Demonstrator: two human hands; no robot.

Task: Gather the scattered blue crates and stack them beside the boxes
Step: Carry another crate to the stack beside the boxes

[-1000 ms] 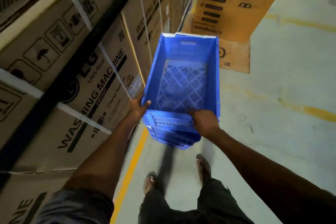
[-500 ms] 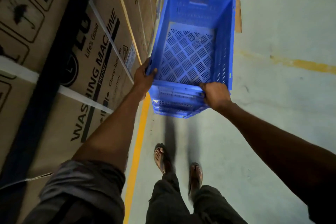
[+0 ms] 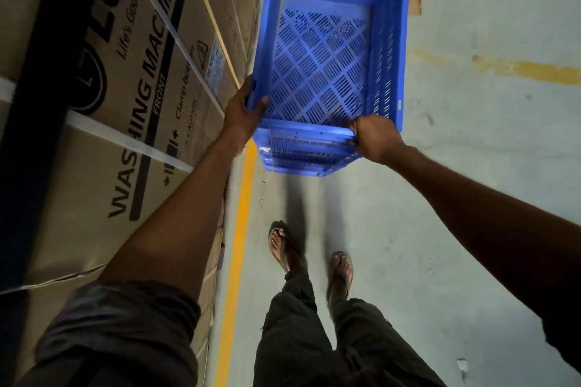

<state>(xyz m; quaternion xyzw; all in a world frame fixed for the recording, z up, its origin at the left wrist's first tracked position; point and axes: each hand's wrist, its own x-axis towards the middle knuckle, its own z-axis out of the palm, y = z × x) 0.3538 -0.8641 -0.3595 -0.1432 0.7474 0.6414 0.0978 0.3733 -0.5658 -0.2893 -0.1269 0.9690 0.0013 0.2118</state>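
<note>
closer now, the blue crate (image 3: 317, 56) has swung forward beside the boxes (image 3: 125, 88), held above the floor (image 3: 471, 198). left hand (image 3: 243, 110) grips its near-left corner, right hand (image 3: 375, 138) curls over the near rim. looks light and stiff; the rim's the hold.

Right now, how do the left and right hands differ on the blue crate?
The left hand grips the blue crate at its near-left corner, thumb inside; the right hand curls over the near end rim. The left hand reaches farther forward than the right hand. Both hold it aloft.
</note>
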